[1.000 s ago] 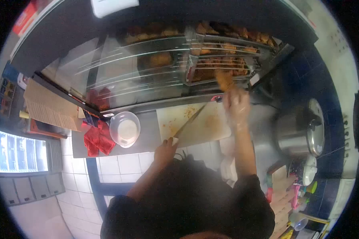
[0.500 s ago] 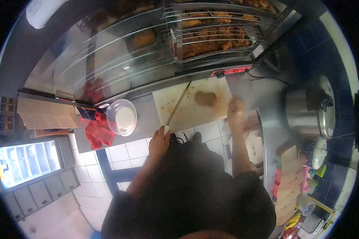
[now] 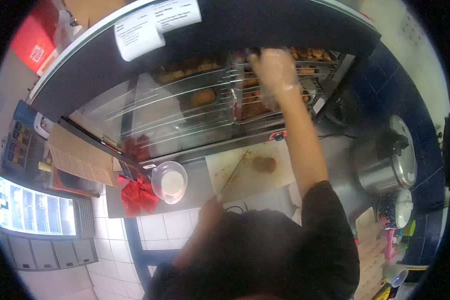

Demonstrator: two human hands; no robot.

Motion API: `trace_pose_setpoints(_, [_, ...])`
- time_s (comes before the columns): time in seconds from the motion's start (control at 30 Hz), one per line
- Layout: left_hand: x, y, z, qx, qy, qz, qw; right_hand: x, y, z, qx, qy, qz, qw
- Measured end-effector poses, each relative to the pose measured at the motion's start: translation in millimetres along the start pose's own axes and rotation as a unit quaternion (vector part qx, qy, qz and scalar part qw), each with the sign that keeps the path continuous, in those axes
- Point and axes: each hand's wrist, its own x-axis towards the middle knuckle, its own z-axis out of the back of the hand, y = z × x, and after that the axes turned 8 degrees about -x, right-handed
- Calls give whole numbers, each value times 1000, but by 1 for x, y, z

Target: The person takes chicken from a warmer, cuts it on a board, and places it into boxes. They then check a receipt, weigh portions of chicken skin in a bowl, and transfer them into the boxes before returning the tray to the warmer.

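My left hand (image 3: 211,214), somewhat blurred, is closed around the handle of a long knife (image 3: 233,173). The blade lies angled over a white cutting board (image 3: 280,176). On that board sits a flat brown piece of food (image 3: 264,165) among scattered crumbs. My right hand (image 3: 279,72), in a clear plastic glove, is raised at the front of a heated display cabinet (image 3: 245,37). Its fingers are smeared by motion near the top of the opening, so their grip does not show. Wire racks (image 3: 160,112) with browned food stand behind and beside it.
Left of the board stand a clear bowl with white contents (image 3: 184,172) and a red cloth (image 3: 139,197). A large metal pot (image 3: 382,165) is at the right. Flattened cardboard (image 3: 77,157) is stacked at the left, near a lit fridge (image 3: 35,207).
My right hand has risen from beside the board to the cabinet's upper opening. The view has tilted up. My left hand still holds the knife over the board.
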Motion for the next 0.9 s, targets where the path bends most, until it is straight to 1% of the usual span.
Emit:
trace_pose_setpoints(0.03, [1,3,-8,-7,20,71,997,10,1,1,1,-4,4,1000])
trace_pose_setpoints(0.07, [3,5,-13,-17,40,141,989,20,-4,1,1,18,-4,1000])
trace_pose_setpoints(0.1, [2,-5,-5,-21,36,145,989,27,-10,-1,0,43,-10,999])
trace_pose_setpoints(0.13, [1,-13,3,-3,60,126,990,32,-15,-3,-2,68,-16,998])
trace_pose_setpoints(0.17, [1,-20,9,15,83,107,991,38,-19,-4,-4,69,-7,998])
trace_pose_setpoints(0.2, [2,-16,5,8,79,112,990,43,-22,-6,0,53,-10,999])
trace_pose_setpoints(0.27, [1,-5,-9,-60,34,163,984,46,-16,-13,1,41,-1,999])
trace_pose_setpoints(0.3, [-2,-11,-4,-67,33,169,983,45,-11,-19,-49,35,4,998])
trace_pose_setpoints(0.33, [-4,-15,3,-37,34,123,991,45,-9,-23,-97,26,7,995])
trace_pose_setpoints(0.37, [-4,-18,9,-5,35,75,997,47,-11,-25,-97,25,9,995])
trace_pose_setpoints(0.43, [-1,-19,10,-6,42,89,995,51,-20,-26,-113,47,60,991])
trace_pose_setpoints(0.47, [2,-18,10,-7,51,102,993,49,-17,-19,-113,45,55,991])
trace_pose_setpoints(0.5, [2,-15,9,-5,54,96,994,46,-12,-9,-104,62,48,991])
trace_pose_setpoints(0.57, [2,-6,2,17,41,50,998,40,-16,1,-98,75,36,992])
trace_pose_setpoints(0.6, [4,6,-11,17,42,44,998,36,-20,2,-90,76,28,993])
trace_pose_setpoints(0.63, [8,22,-29,3,38,60,997,32,-23,2,-81,77,22,993])
trace_pose_setpoints(0.67, [12,22,-27,-13,32,77,996,28,-23,2,-72,77,19,994])
trace_pose_setpoints(0.7, [13,21,-24,-18,26,75,997,27,-22,4,-66,75,20,995])
trace_pose_setpoints(0.73, [11,20,-23,-47,1,81,996,27,-20,8,-63,74,26,995])
trace_pose_setpoints(0.77, [8,10,-17,-80,-24,88,993,17,-20,14,-52,49,41,997])
trace_pose_setpoints(0.8, [6,6,-14,-94,-30,93,991,5,-21,18,-40,28,57,997])
trace_pose_setpoints(0.83, [1,5,-10,-73,-42,44,996,-2,-24,11,-46,32,67,996])
trace_pose_setpoints(0.87, [-3,2,-6,-46,-52,-7,998,-7,-30,-4,-41,-35,63,997])
trace_pose_setpoints(0.9, [-4,-2,-3,-49,-52,-4,997,-12,-34,-15,-34,-103,53,993])
